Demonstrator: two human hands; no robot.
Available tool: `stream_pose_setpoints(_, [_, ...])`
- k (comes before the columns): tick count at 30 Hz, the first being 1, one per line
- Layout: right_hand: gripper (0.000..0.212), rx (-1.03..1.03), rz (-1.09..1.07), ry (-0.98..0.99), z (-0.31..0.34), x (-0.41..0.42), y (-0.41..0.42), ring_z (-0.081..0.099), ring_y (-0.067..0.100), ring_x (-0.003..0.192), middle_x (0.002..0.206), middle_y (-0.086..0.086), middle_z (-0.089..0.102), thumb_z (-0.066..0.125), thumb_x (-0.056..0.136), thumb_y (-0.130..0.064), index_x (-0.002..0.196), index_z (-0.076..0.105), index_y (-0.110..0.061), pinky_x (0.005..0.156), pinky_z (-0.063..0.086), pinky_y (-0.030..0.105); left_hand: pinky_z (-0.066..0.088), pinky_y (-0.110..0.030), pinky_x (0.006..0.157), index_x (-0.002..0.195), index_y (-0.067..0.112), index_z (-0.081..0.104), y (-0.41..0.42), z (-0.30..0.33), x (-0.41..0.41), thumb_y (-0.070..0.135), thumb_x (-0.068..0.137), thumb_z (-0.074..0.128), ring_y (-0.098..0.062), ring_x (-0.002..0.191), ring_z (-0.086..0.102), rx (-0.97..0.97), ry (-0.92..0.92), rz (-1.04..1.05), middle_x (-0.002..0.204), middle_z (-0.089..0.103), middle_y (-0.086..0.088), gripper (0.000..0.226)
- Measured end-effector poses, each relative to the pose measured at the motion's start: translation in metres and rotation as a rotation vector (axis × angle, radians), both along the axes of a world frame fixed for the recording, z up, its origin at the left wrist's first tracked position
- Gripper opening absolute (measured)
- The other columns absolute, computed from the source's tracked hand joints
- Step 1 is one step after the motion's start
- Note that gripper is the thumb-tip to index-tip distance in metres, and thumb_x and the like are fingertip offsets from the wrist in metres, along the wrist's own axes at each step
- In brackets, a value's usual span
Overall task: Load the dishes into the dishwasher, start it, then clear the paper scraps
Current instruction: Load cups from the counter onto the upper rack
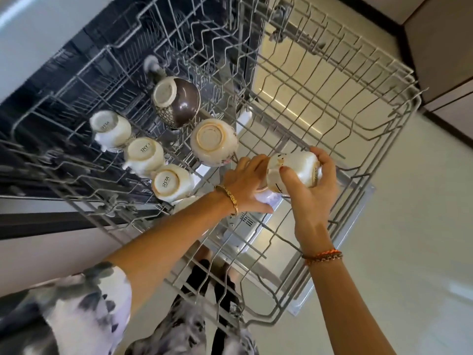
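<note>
The grey wire dishwasher rack (pixel 358 129) is pulled out over the open door. On its left side, upside down, stand three white cups (pixel 144 155), a cream bowl (pixel 213 140) and a dark brown bowl (pixel 179 102). My right hand (pixel 312 190) grips a white cup (pixel 297 169), tilted on its side, just above the rack's middle. My left hand (pixel 245 185) reaches beside it and holds a pale white and lilac dish (pixel 266 197), mostly hidden under the fingers.
The right half of the rack holds only bare wire tines. The shiny open dishwasher door (pixel 320 98) lies beneath. Pale floor (pixel 409 252) runs along the right, with brown cabinets (pixel 448 60) at the top right. The dark dishwasher interior (pixel 76 80) is at the left.
</note>
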State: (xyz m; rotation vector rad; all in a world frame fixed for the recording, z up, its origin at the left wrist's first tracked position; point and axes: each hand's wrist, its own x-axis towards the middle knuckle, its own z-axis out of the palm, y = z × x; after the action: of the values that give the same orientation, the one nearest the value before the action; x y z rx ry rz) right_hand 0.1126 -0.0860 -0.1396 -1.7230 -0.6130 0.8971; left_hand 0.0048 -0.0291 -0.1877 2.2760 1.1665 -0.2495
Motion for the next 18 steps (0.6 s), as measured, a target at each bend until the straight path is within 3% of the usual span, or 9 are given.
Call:
stream_pose_setpoints(4, [0.053, 0.026, -0.006, -0.021, -0.003, 0.003, -0.002, 0.06, 0.005, 0.075, 0.098, -0.009, 0.053, 0.068, 0.06, -0.021, 0.109, 0.049, -0.027, 0.061, 0.052, 0.023, 0.042, -0.041, 0.099, 0.146, 0.014, 0.016, 0.0, -0.006, -0.004, 0.059, 0.06, 0.074, -0.024, 0.131, 0.026, 0.041, -0.004, -0.045, 0.148, 0.021, -0.003, 0.112])
stream_pose_setpoints(9, [0.061, 0.034, 0.028, -0.096, -0.006, 0.002, -0.008, 0.061, 0.011, 0.078, 0.105, -0.003, 0.053, 0.07, 0.056, -0.031, 0.113, 0.049, -0.025, 0.062, 0.055, 0.026, 0.031, -0.042, 0.108, 0.148, 0.017, 0.011, -0.001, -0.007, -0.012, 0.059, 0.054, 0.077, -0.023, 0.133, 0.024, 0.074, -0.017, -0.067, 0.15, 0.016, -0.003, 0.122])
stream_pose_setpoints(12, [0.059, 0.045, 0.047, -0.109, -0.005, -0.002, -0.01, 0.062, 0.005, 0.075, 0.104, -0.006, 0.053, 0.07, 0.059, -0.027, 0.114, 0.049, -0.022, 0.06, 0.053, 0.024, 0.026, -0.039, 0.108, 0.147, 0.011, 0.015, 0.002, 0.001, -0.023, 0.051, 0.049, 0.083, -0.026, 0.131, 0.027, 0.074, -0.101, -0.022, 0.149, 0.021, -0.006, 0.126])
stream_pose_setpoints(14, [0.061, 0.044, 0.07, -0.121, -0.004, -0.005, -0.012, 0.061, 0.002, 0.078, 0.104, -0.011, 0.051, 0.071, 0.059, -0.028, 0.115, 0.048, -0.02, 0.06, 0.051, 0.021, 0.031, -0.043, 0.105, 0.144, 0.006, 0.024, 0.005, 0.006, -0.035, 0.045, 0.046, 0.087, -0.031, 0.13, 0.032, 0.067, -0.18, 0.046, 0.146, 0.029, -0.013, 0.122])
stream_pose_setpoints(16, [0.062, 0.035, 0.107, -0.155, -0.002, -0.009, -0.018, 0.06, 0.007, 0.091, 0.107, -0.018, 0.048, 0.069, 0.056, -0.037, 0.113, 0.047, -0.03, 0.066, 0.054, 0.026, 0.037, -0.048, 0.1, 0.137, 0.002, 0.037, 0.01, 0.01, -0.049, 0.042, 0.052, 0.085, -0.037, 0.125, 0.036, 0.068, -0.24, 0.128, 0.139, 0.036, -0.019, 0.106])
stream_pose_setpoints(18, [0.058, 0.031, 0.199, -0.242, 0.002, -0.013, -0.027, 0.054, 0.003, 0.1, 0.108, -0.023, 0.045, 0.066, 0.056, -0.042, 0.11, 0.044, -0.04, 0.072, 0.054, 0.023, 0.044, -0.054, 0.089, 0.124, 0.0, 0.05, 0.013, 0.015, -0.07, 0.054, 0.059, 0.071, -0.042, 0.115, 0.043, 0.115, -0.263, 0.166, 0.127, 0.045, -0.024, 0.087])
